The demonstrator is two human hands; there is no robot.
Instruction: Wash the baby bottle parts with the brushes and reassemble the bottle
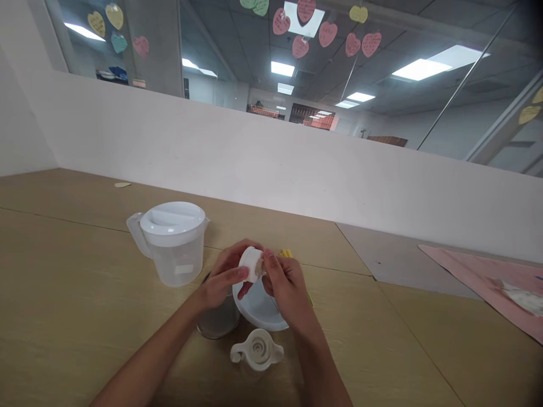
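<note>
Both hands meet above the wooden table (68, 282). My left hand (223, 280) grips the white cap (250, 263) of a small container, fingers curled round it. My right hand (284, 282) is wrapped round the container's body, which is mostly hidden. Under the hands lie a white bowl (258, 308) and a metal cup (218, 322). A small white lid with a spout and handle (257, 349) lies nearer to me. A clear plastic pitcher (172, 243) with a white lid stands to the left.
A white partition wall (297, 169) runs along the table's far edge, with glass and paper hearts above it. A pink cloth (487, 277) with a packet on it lies at the right. Something yellow (285, 252) peeks out behind my right hand.
</note>
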